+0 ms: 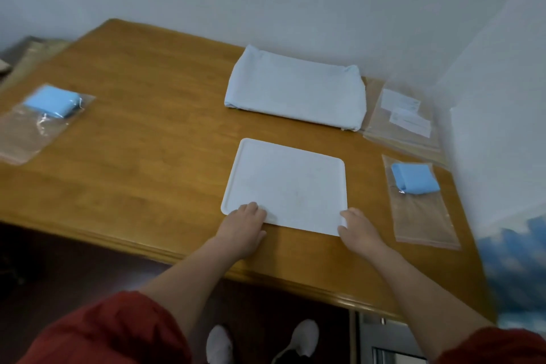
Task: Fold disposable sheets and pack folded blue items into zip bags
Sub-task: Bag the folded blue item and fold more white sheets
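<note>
1. Head view, centre of the frame: the left hand [242, 227] and right hand [359, 229] each pinch a near corner of the white tray [285, 183], fingers on top. Even grips should keep it flat and square.
2. The folded white sheet [295, 90] lies just beyond the tray. One blue item [53, 102] sits bagged at far left. Another blue item [415, 179] and the empty zip bags [404, 124] crowd the right.

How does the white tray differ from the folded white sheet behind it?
The white tray is flat with a raised rim; the folded sheet is thick and soft. The tray lies nearer the person, the sheet farther back. The left hand and right hand hold the tray's near corners; no hand touches the sheet. Both are white, on the wooden table.
</note>
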